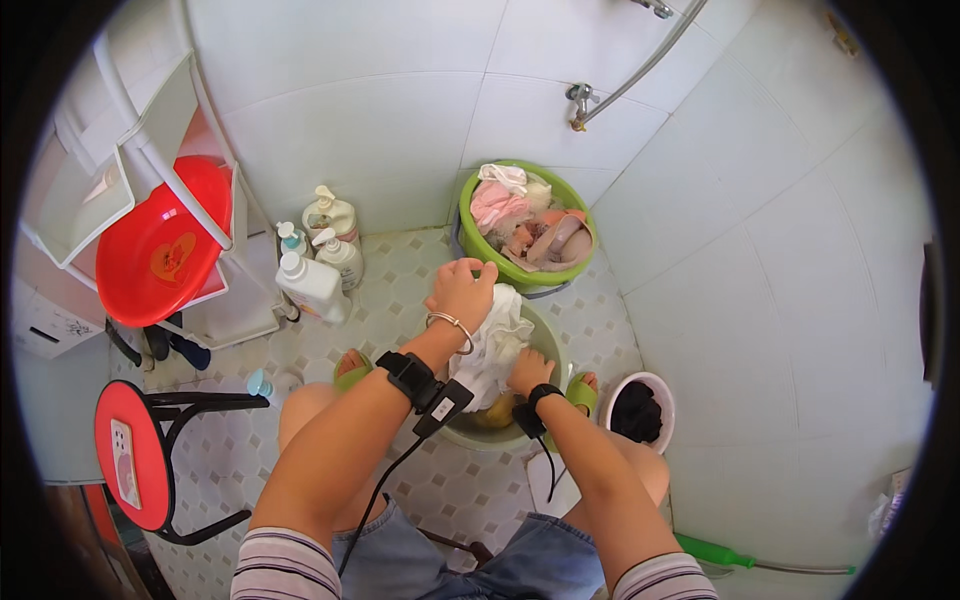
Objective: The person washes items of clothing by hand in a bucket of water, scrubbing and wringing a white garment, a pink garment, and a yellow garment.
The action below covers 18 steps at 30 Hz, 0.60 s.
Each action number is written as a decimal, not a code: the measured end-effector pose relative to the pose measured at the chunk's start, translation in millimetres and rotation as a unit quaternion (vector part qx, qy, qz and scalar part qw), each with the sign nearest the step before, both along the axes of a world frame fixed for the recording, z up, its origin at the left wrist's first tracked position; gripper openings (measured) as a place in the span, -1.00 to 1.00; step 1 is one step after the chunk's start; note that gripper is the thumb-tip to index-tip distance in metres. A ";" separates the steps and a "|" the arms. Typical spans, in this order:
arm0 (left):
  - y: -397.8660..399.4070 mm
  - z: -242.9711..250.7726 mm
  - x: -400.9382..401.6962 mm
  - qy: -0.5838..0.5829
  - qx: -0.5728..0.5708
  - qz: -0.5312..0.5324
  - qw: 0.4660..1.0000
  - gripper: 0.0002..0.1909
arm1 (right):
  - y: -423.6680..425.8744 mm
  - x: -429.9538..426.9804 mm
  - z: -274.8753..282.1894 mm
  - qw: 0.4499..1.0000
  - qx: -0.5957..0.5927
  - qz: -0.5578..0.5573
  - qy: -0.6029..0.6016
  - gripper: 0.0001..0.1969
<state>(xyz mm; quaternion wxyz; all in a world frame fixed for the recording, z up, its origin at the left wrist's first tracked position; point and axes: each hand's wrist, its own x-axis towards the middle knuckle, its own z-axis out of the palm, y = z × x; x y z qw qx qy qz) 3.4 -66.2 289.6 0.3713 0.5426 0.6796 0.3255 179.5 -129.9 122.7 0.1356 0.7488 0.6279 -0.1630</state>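
Observation:
A bunched wet white cloth (491,349) hangs over and into a pale green basin (553,337) on the floor between my feet. My left hand (461,292), with a bangle at its wrist, is curled at the upper end of this cloth, above the far rim; its fingertips are partly hidden. Lower on the right side, my right hand (529,371) grips the same cloth inside the basin. Something yellowish (500,412) lies low in the basin under the cloth. Straps with black devices and cables are on both wrists.
Beyond the basin stands a green bucket (469,240) of laundry. Pump bottles (341,259) and a white bottle (309,285) stand left, near a rack with a red basin (165,240). A red stool (142,465) bears a phone (125,461). At right, a white bucket (669,405) holds black cloth (636,412).

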 end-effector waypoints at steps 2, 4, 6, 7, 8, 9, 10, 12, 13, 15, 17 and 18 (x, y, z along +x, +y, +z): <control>3.5 -17.1 4.0 -0.001 -0.010 -0.042 0.999 -0.57 | 2.6 15.4 -9.2 0.998 -0.021 -0.001 0.058 -0.66; 1.2 -16.1 3.8 0.004 -0.026 -0.080 0.996 -0.59 | 2.6 20.7 2.9 0.992 -0.045 0.002 0.120 -0.68; -3.0 -11.8 2.3 0.114 -0.071 -0.143 0.981 -0.52 | 2.8 28.3 28.0 0.968 -0.147 0.151 0.134 -0.69; -2.8 -14.2 0.7 0.116 -0.071 -0.142 0.980 -0.52 | 1.0 29.2 39.1 0.968 -0.147 0.152 0.136 -0.69; -1.3 -17.1 -2.4 0.125 -0.068 -0.140 0.980 -0.50 | -0.2 28.2 49.7 0.964 -0.166 0.121 0.171 -0.67; -0.1 -17.1 1.3 0.129 -0.061 -0.144 0.979 -0.48 | -0.2 34.7 56.8 0.959 -0.182 0.083 0.202 -0.64; -0.6 -17.6 3.2 0.128 -0.059 -0.146 0.979 -0.48 | 7.0 39.5 47.8 0.966 -0.161 0.058 0.194 -0.65; -2.5 -18.7 4.6 0.143 -0.063 -0.153 0.976 -0.47 | 13.0 36.8 41.3 0.975 0.047 0.052 0.208 -0.65; -2.3 -22.1 7.1 0.143 -0.060 -0.151 0.976 -0.47 | 17.2 33.6 39.0 0.942 0.252 0.046 0.217 -0.65; -2.0 -27.3 11.1 0.173 -0.075 -0.180 0.965 -0.46 | 27.6 26.3 33.3 0.949 0.244 0.052 0.195 -0.62; -3.7 -26.6 12.8 0.179 -0.072 -0.183 0.964 -0.47 | 31.3 19.6 26.1 0.967 0.214 0.056 0.126 -0.59; -4.6 -28.6 9.8 0.185 -0.077 -0.188 0.962 -0.47 | 30.9 13.5 25.1 0.969 0.211 0.058 0.113 -0.57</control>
